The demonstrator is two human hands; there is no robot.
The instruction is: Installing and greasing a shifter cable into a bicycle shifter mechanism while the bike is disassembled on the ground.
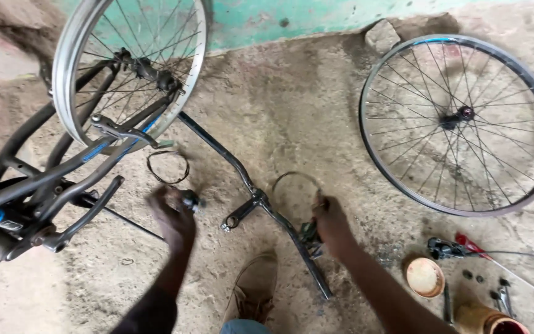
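The handlebar (261, 201) lies detached on the ground, wheel (458, 124) off; left hand (171, 213) clenched on a small part (190, 199), right hand (330, 222) grasping the brake lever (309, 235), refitting seemingly unfinished

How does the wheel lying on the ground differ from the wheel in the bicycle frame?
The loose wheel lies flat on the ground; the mounted wheel stands in the frame. The loose wheel has a dark rim, the mounted wheel a silver one. Both are spoked and without tyres.

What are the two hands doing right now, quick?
Left hand: closed around a small dark metal part; blurred, so its kind cannot be told.
Right hand: closed on the handlebar by its brake lever.
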